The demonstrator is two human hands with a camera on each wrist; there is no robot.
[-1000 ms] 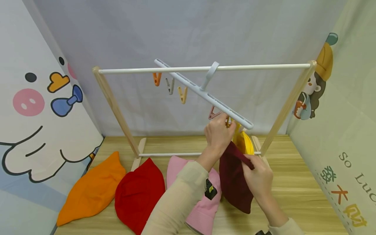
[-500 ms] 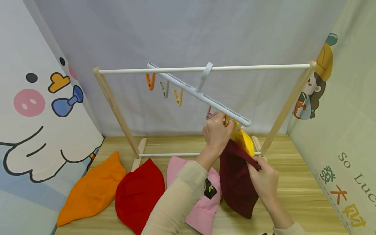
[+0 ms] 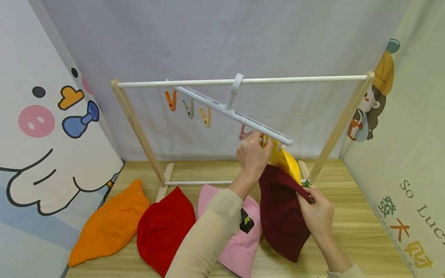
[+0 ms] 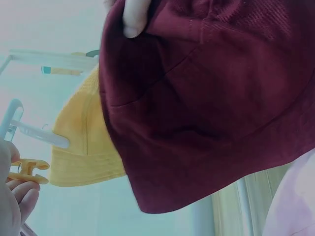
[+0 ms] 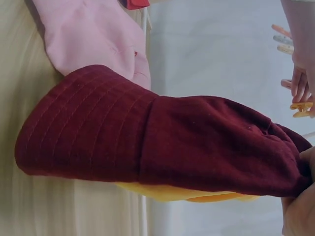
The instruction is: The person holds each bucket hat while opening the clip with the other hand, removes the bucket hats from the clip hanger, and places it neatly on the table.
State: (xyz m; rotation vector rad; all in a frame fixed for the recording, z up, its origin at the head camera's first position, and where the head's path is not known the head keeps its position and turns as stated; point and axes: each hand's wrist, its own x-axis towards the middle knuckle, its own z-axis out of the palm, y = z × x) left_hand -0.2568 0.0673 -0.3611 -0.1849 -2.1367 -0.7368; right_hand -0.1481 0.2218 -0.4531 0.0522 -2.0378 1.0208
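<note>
Head view: the maroon hat (image 3: 283, 216) hangs left of and below the right hand (image 3: 318, 211), which pinches its crown; the left hand (image 3: 253, 154) is raised beneath the hanger (image 3: 257, 123); an orange hat (image 3: 111, 227) lies by the worktop's (image 3: 358, 220) left edge. Left wrist: that hand pinches a yellow clip (image 4: 29, 167) beside the yellow hat (image 4: 81, 132). Right wrist: pale curtain (image 5: 206, 59) behind.

The right hand (image 5: 301, 212) grips a maroon hat (image 5: 197, 142).

Maroon hat (image 3: 283, 216), yellow clip (image 4: 30, 164)
</note>
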